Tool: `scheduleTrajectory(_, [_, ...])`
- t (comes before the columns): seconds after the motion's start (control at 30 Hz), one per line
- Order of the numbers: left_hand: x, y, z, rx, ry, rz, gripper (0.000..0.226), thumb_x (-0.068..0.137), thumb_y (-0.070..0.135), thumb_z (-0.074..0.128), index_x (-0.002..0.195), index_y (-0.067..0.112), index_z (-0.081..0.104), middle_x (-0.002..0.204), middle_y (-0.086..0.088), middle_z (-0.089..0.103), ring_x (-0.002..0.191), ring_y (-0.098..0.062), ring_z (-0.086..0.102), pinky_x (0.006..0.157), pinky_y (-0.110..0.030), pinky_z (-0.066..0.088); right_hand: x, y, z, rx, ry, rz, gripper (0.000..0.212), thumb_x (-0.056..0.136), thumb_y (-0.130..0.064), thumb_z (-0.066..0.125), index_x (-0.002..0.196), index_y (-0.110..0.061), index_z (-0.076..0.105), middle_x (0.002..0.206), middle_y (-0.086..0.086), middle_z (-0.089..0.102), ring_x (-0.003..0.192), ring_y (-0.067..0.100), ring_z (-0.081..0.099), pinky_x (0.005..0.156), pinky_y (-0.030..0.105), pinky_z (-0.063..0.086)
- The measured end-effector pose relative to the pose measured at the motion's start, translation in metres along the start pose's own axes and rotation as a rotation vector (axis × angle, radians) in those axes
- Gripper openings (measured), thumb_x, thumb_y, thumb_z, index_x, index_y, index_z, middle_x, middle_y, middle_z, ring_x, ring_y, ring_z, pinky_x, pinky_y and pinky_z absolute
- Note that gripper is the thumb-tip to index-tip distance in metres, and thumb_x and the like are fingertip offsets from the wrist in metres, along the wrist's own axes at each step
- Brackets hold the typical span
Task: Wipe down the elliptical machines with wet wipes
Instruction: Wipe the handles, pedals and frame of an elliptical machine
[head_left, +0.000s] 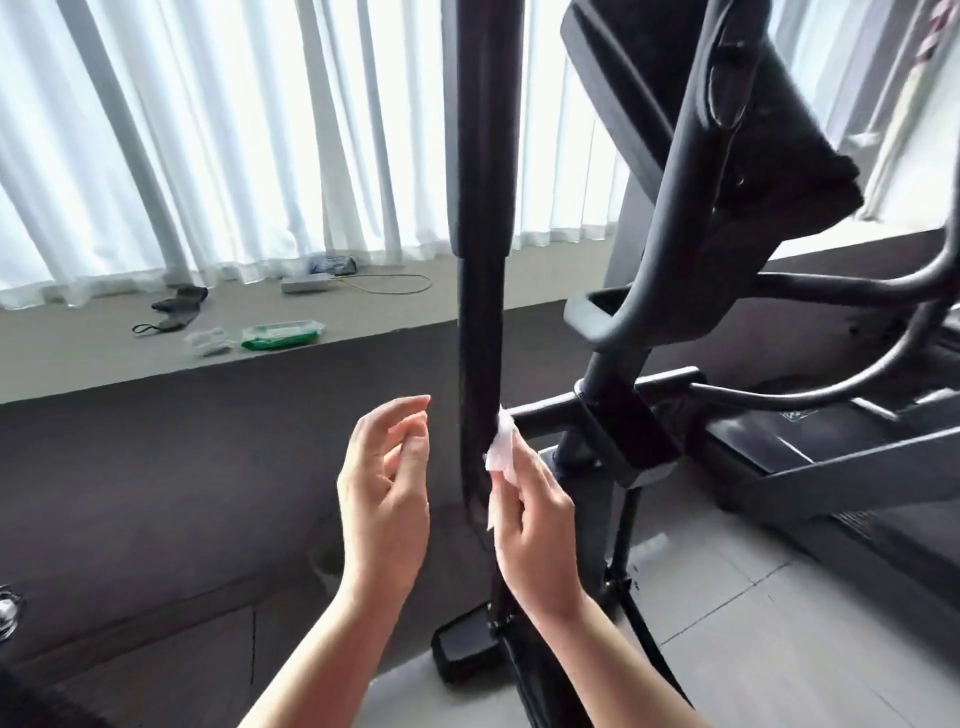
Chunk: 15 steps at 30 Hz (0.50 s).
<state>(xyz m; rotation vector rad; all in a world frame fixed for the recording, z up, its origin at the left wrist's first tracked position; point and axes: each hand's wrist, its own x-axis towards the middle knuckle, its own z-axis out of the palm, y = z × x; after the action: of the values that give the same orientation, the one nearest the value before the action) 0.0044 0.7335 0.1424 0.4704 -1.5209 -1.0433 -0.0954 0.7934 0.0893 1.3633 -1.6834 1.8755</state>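
**gymrat22:** so where's the wipe right now?

**cleanfreak:** the right hand (530, 514) pinches a crumpled white wet wipe (501, 449) between thumb and fingertips, pressed on the right side of the black upright bar (480, 312) of the elliptical (779, 415). The left hand (384, 493) hangs just left of the bar, not touching it, fingers loose, slightly apart, holding nothing.

**gymrat22:** and the pack?

**cleanfreak:** the green wipes pack (283, 335) lies on the window ledge (104, 358), well away, below the white curtains (208, 130).
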Motion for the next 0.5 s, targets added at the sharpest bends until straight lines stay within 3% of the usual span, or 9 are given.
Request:
scheduleTrajectory(0.07, [0.012,0.009,0.007,0.106,-0.046,0.27,0.019,0.091,0.023,0.054,0.105,0.03,0.066,0.111,0.008,0.063,0.107,-0.001,0.059,0.092,-0.019,0.047,0.011,-0.012,-0.016,0.154,0.103,0.177,0.028,0.098,-0.027,0.051,0.119,-0.022,0.068,0.1,-0.019,0.071,0.095,0.001,0.065,0.081,0.031,0.052])
scheduleTrajectory(0.1, [0.023,0.016,0.01,0.156,-0.079,0.417,0.021,0.093,0.021,0.053,0.11,0.025,0.065,0.113,0.006,0.06,0.111,0.0,0.056,0.094,-0.019,0.045,0.025,-0.021,-0.026,0.209,0.168,0.187,0.025,0.096,-0.031,0.05,0.114,-0.03,0.069,0.094,-0.021,0.071,0.091,0.0,0.066,0.079,0.027,0.052])
scheduleTrajectory(0.17, [0.051,0.041,0.018,0.231,-0.097,0.664,0.024,0.094,0.019,0.054,0.115,0.015,0.063,0.119,0.002,0.057,0.117,0.0,0.051,0.101,-0.018,0.039,0.063,-0.043,-0.05,0.197,0.254,0.017,0.028,0.095,-0.024,0.049,0.118,-0.03,0.062,0.11,-0.022,0.069,0.108,0.0,0.063,0.091,0.018,0.048])
scheduleTrajectory(0.27, [0.104,0.09,0.034,0.341,-0.1,0.958,0.025,0.094,0.019,0.054,0.116,0.011,0.064,0.126,-0.004,0.055,0.121,-0.014,0.049,0.108,-0.021,0.03,0.14,-0.067,-0.087,-0.14,0.267,-0.345,0.035,0.095,-0.008,0.048,0.129,-0.006,0.058,0.134,0.005,0.059,0.128,0.018,0.053,0.109,0.037,0.041])
scheduleTrajectory(0.37, [0.149,0.13,0.056,0.62,-0.178,1.274,0.026,0.095,0.024,0.054,0.116,0.015,0.068,0.129,-0.01,0.062,0.126,-0.028,0.053,0.114,-0.042,0.028,0.237,-0.088,-0.122,-0.575,0.282,-0.553,0.038,0.091,-0.001,0.049,0.127,0.004,0.06,0.136,0.016,0.055,0.129,0.029,0.05,0.112,0.043,0.038])
scheduleTrajectory(0.43, [0.167,0.144,0.069,0.843,-0.237,1.369,0.033,0.095,0.034,0.05,0.113,0.019,0.072,0.122,-0.005,0.068,0.124,-0.026,0.057,0.117,-0.05,0.021,0.292,-0.094,-0.145,-0.859,0.174,-0.62,0.036,0.092,-0.006,0.048,0.124,0.003,0.061,0.133,0.016,0.058,0.128,0.032,0.05,0.11,0.05,0.037])
scheduleTrajectory(0.5, [0.174,0.148,0.075,0.99,-0.259,1.386,0.038,0.094,0.041,0.046,0.105,0.021,0.076,0.108,0.0,0.074,0.116,-0.025,0.064,0.117,-0.052,0.018,0.319,-0.092,-0.16,-1.005,-0.041,-0.582,0.041,0.097,-0.024,0.043,0.123,0.001,0.062,0.132,0.013,0.06,0.13,0.03,0.049,0.109,0.048,0.039])
